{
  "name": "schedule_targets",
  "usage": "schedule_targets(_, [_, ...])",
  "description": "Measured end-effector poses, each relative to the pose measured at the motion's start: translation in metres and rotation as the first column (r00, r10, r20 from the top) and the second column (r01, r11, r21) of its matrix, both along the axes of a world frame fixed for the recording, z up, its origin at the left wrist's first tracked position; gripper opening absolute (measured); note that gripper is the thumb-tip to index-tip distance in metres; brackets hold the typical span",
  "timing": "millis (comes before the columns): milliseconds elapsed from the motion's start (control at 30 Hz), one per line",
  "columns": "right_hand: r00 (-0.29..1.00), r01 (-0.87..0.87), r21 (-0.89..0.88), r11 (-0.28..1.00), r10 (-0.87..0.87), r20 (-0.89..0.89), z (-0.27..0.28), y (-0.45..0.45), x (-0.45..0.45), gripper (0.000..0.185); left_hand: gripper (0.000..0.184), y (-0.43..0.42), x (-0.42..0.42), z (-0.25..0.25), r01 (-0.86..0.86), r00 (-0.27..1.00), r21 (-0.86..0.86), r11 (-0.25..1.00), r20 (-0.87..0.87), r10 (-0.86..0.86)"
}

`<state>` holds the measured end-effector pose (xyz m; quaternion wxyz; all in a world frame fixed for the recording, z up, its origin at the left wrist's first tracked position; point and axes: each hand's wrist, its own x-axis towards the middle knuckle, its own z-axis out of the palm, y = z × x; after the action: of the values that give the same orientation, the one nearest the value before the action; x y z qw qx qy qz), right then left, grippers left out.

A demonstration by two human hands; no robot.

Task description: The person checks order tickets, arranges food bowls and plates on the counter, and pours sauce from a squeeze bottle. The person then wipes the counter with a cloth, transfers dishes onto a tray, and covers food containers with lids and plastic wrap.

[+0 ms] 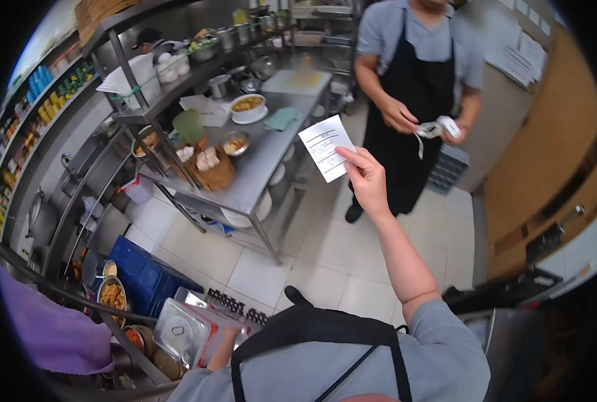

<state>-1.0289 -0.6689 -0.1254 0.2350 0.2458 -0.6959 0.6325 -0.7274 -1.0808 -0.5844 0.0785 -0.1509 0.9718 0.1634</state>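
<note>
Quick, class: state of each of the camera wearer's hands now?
Left hand: at the clear plastic containers; its grip cannot be told.
Right hand: closed, holding a printed slip.

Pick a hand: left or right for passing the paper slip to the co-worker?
Right, most likely: the right hand already pinches the paper slip, its arm extended toward the co-worker. The left hand is low at the clear plastic container, partly hidden, farther away.

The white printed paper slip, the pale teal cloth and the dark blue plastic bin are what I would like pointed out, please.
White printed paper slip (323, 149): head view, on its printed face.
Pale teal cloth (282, 118): head view, on its upper surface.
Dark blue plastic bin (146, 273): head view, on its upper side.
</note>
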Motion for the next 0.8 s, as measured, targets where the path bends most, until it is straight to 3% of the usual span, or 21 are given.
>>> schedule_targets(100, [0.994, -0.025, 0.095, 0.995, 0.034, -0.101, 0.016, -0.043, -0.065, 0.027, 0.024, -0.005, -0.01, 0.011, -0.111, 0.977, -0.03, 0.993, 0.177, 0.115])
schedule_targets(200, [0.963, -0.028, 0.13, 0.991, 0.062, -0.264, 0.035, -0.078, -0.137, 0.028, 0.023, -0.012, -0.054, 0.032, -0.163, 0.961, -0.039, 0.986, 0.219, 0.167])
schedule_targets(300, [0.965, -0.093, 0.182, 0.979, 0.134, -0.226, 0.047, -0.103, -0.204, 0.034, 0.023, -0.022, -0.126, 0.042, -0.264, 0.951, -0.038, 0.964, 0.155, 0.267])
schedule_targets(400, [0.977, -0.139, 0.19, 0.972, 0.165, -0.132, 0.053, -0.119, -0.281, 0.033, 0.02, -0.047, -0.219, 0.035, -0.511, 0.85, -0.043, 0.859, 0.125, 0.512])
schedule_targets(467, [0.961, -0.245, 0.125, 0.962, 0.258, -0.102, 0.061, -0.13, -0.355, 0.034, 0.02, -0.058, -0.267, 0.055, -0.513, 0.855, 0.18, 0.839, 0.015, 0.519])
schedule_targets(500, [0.949, -0.31, 0.018, 0.951, 0.311, -0.045, 0.067, -0.136, -0.395, 0.035, 0.022, -0.061, -0.288, 0.066, -0.533, 0.832, 0.237, 0.812, -0.028, 0.554])
schedule_targets(533, [0.895, -0.424, -0.199, 0.884, 0.442, 0.058, 0.08, -0.146, -0.427, 0.036, 0.024, -0.061, -0.307, 0.076, -0.552, 0.802, 0.296, 0.779, -0.069, 0.594])
schedule_targets(600, [0.849, -0.445, -0.298, 0.845, 0.504, 0.161, 0.111, -0.159, -0.503, 0.036, 0.029, -0.046, -0.33, 0.117, -0.658, 0.679, 0.407, 0.633, -0.04, 0.733])
schedule_targets(633, [0.769, -0.536, -0.416, 0.735, 0.628, 0.118, 0.122, -0.168, -0.548, 0.038, 0.033, -0.043, -0.334, 0.119, -0.705, 0.617, 0.443, 0.555, -0.004, 0.787])
schedule_targets(667, [0.752, -0.517, -0.526, 0.675, 0.652, 0.099, 0.137, -0.18, -0.579, 0.04, 0.033, -0.039, -0.331, 0.112, -0.725, 0.578, 0.455, 0.517, -0.005, 0.816])
schedule_targets(733, [0.784, -0.494, -0.502, 0.71, 0.613, 0.095, 0.16, -0.205, -0.655, 0.04, 0.033, -0.02, -0.316, 0.089, -0.771, 0.524, 0.33, 0.545, -0.157, 0.837])
schedule_targets(800, [0.757, -0.523, -0.522, 0.674, 0.648, 0.079, 0.181, -0.233, -0.721, 0.041, 0.035, 0.012, -0.298, 0.078, -0.824, 0.356, 0.418, 0.383, -0.145, 0.923])
